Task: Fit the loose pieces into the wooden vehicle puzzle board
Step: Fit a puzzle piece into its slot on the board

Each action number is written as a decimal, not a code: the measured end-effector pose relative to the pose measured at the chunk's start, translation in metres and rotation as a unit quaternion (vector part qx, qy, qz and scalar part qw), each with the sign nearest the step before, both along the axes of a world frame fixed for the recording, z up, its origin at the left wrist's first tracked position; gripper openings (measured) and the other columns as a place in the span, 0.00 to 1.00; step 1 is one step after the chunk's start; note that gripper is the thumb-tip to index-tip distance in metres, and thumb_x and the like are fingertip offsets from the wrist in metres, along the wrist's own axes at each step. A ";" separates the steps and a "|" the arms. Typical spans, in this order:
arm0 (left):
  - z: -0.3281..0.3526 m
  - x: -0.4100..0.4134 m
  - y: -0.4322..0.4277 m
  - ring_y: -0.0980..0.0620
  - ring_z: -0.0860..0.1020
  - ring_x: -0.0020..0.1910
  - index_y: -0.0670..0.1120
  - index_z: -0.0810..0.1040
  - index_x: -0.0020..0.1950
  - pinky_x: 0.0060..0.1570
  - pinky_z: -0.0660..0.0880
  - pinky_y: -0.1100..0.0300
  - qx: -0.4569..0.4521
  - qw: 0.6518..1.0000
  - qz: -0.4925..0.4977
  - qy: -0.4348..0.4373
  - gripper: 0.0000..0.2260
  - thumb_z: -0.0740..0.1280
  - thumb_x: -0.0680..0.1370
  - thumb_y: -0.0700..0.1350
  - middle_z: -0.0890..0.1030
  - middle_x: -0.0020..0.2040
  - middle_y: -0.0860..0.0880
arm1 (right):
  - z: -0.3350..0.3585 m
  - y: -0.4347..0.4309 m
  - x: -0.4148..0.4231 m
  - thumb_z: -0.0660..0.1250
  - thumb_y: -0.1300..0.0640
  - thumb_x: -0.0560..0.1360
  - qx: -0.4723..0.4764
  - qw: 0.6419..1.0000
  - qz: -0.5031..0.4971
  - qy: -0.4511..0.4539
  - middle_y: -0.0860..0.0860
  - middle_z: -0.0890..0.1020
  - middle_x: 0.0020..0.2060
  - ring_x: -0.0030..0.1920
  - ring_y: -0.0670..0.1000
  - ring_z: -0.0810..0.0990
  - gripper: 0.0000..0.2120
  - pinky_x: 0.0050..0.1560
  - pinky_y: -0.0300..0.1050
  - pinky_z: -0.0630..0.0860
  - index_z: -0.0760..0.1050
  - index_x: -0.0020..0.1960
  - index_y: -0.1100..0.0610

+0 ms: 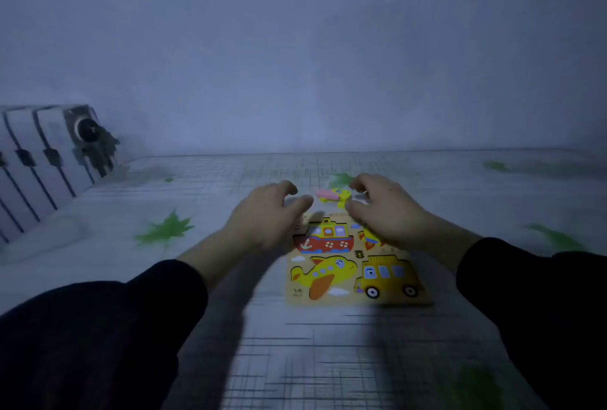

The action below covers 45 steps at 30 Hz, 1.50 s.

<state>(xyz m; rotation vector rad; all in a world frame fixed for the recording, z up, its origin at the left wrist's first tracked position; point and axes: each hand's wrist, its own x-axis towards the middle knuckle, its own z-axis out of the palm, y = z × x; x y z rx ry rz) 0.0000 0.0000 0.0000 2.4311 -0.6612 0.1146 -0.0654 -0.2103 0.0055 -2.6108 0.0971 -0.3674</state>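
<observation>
Your flat square wooden vehicle puzzle board [356,273] lies on a pale bedsheet [295,344] printed with grey crosshatch lines and green maple leaves. Seated in the board are a red and yellow boat piece [325,237] at its far left, a yellow airplane piece with an orange wing [323,273] at its near left, and a yellow bus piece with black wheels [387,275] at its near right. The board's far right corner is mostly covered by your right hand [382,209]; a bit of red and yellow shows beneath it.

Just beyond the board's far edge lies a loose pink and yellow piece [333,196], possibly a small vehicle, though blur makes its shape hard to read. Your left hand [266,212] hovers at the board's far left corner, fingers curled and spread, holding nothing. Your right hand is also curled with fingers apart, its fingertips close to the loose piece; whether they touch it is unclear. Both arms wear dark sleeves [131,311].

Far left of the board, a white pillow with dark stripes [39,173] leans against the plain wall.
</observation>
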 end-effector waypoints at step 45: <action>-0.042 0.021 0.001 0.44 0.70 0.62 0.52 0.75 0.61 0.58 0.64 0.50 0.084 0.991 0.001 -0.106 0.18 0.61 0.77 0.62 0.75 0.64 0.48 | -0.027 -0.007 0.030 0.66 0.50 0.71 -0.086 0.991 -0.080 -0.070 0.54 0.76 0.45 0.50 0.58 0.75 0.11 0.53 0.53 0.67 0.76 0.50 0.54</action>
